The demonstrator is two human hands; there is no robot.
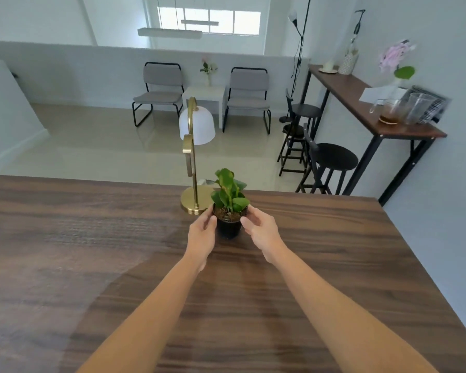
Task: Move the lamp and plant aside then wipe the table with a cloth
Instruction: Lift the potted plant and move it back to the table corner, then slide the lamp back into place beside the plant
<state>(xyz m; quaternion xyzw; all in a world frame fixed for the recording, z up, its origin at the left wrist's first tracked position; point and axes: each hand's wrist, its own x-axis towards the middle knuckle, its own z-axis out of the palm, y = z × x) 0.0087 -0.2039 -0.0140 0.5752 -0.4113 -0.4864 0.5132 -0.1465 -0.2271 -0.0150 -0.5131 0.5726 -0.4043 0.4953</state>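
Note:
A small green plant (230, 193) in a black pot stands on the dark wooden table (334, 265), near its far edge. My left hand (201, 234) is at the pot's left side and my right hand (262, 228) at its right side, fingers curved around the pot, touching or almost touching it. Just behind and left of the plant stands a brass lamp (193, 168) with a round base and a white dome shade. No cloth is in view.
Beyond the table's far edge the floor drops away, with two grey chairs (159, 92) and a small white side table (207, 95). At the right stand black stools (331, 160) and a narrow high table (355, 92) with glassware and flowers.

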